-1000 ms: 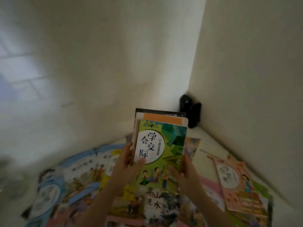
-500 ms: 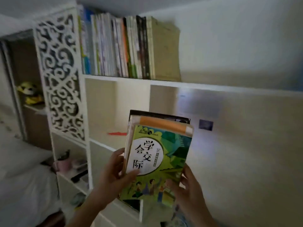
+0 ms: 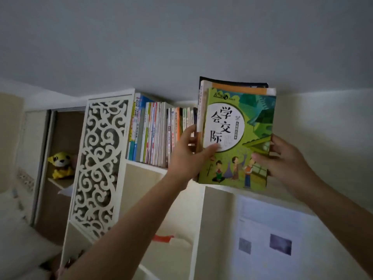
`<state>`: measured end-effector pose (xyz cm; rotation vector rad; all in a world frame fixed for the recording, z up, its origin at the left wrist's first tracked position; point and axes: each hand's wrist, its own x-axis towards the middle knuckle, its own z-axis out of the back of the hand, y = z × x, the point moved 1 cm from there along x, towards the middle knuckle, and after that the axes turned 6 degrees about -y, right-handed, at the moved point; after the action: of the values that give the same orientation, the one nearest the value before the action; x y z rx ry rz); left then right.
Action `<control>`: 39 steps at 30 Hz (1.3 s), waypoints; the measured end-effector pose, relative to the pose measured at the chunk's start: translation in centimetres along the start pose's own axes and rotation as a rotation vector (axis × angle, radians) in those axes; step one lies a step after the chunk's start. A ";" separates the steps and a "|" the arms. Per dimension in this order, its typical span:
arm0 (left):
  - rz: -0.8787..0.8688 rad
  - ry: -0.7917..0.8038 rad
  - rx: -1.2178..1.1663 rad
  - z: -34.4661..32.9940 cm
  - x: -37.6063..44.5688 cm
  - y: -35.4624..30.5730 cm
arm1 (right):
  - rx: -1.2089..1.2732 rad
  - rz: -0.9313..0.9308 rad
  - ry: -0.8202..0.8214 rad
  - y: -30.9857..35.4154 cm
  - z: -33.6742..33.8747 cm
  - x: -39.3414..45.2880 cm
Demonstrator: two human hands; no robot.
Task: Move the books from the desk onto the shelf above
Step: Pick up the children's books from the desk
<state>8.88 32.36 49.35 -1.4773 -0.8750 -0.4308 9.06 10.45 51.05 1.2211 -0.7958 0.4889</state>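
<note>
We face a pale wall and grey ceiling, with a white shelf unit whose top shelf runs along the wall just under the ceiling. At the shelf's left end stands a white fretwork panel, and right beside it a row of books stands upright, spines toward us. We hold a stack of books upright with both hands, its green cover facing us, its bottom edge level with the shelf board and just to the right of the standing row; whether it rests on the board we cannot tell. Our left hand grips the stack's left edge, thumb pressed on the cover and fingers wrapped behind. Our right hand grips the right edge, thumb on the cover, fingers curled round the back. Further left, a yellow plush toy sits on a lower brown shelf. Below the top shelf, papers are stuck to the wall.
</note>
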 end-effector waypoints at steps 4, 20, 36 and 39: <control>-0.067 -0.029 0.125 -4.7 4.3 1.5 | -0.010 -0.141 0.041 -2.4 1.4 5.9; -0.215 0.295 0.590 -2.6 7.3 9.2 | -0.020 -0.388 0.288 -10.6 -2.4 11.2; -0.486 0.217 0.937 -2.7 8.3 11.3 | -0.131 -0.122 0.558 -9.3 -4.7 8.5; -0.594 0.284 0.946 -1.8 8.8 11.3 | -0.245 -0.033 0.513 -9.8 -5.7 8.6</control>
<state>23.13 33.98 48.39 -0.2676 -1.0680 -0.5355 23.19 12.35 50.60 0.8278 -0.3818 0.6246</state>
